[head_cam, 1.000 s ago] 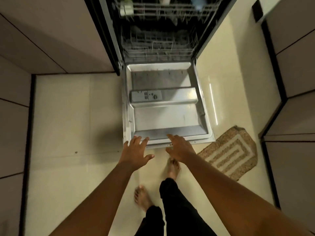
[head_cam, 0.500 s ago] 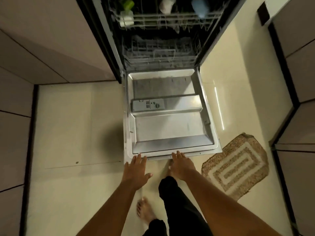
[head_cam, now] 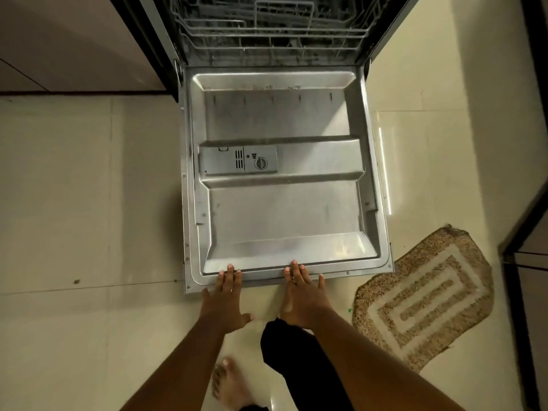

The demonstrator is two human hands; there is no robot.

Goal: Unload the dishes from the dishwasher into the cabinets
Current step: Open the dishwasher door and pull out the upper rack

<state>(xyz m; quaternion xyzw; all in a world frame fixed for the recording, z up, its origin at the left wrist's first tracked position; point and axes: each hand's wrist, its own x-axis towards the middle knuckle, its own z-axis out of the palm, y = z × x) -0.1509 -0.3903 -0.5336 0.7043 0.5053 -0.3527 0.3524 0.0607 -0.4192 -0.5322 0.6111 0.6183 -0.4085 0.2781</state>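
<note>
The dishwasher's steel door (head_cam: pixel 281 215) lies folded down flat in front of me. My left hand (head_cam: pixel 225 301) reaches to its near edge, straight fingers touching the rim, thumb spread to the right. My right hand (head_cam: pixel 302 295) rests beside it with straight fingers on the same rim; a ring shows on one finger. Neither hand holds anything. Behind the door the lower wire rack (head_cam: pixel 272 40) sits inside the machine; I see no dishes in the part that shows. The upper rack is out of view.
A brown and cream patterned mat (head_cam: pixel 424 304) lies on the tiled floor right of the door. Beige cabinet fronts (head_cam: pixel 59 48) stand at the left, dark-edged cabinets (head_cam: pixel 530 262) at the right. My bare feet and black trouser leg (head_cam: pixel 296 369) are below the hands.
The view has come closer and tipped down, so the upper rack with its items has left the frame. Both hands have moved forward from just short of the door onto its near rim.
</note>
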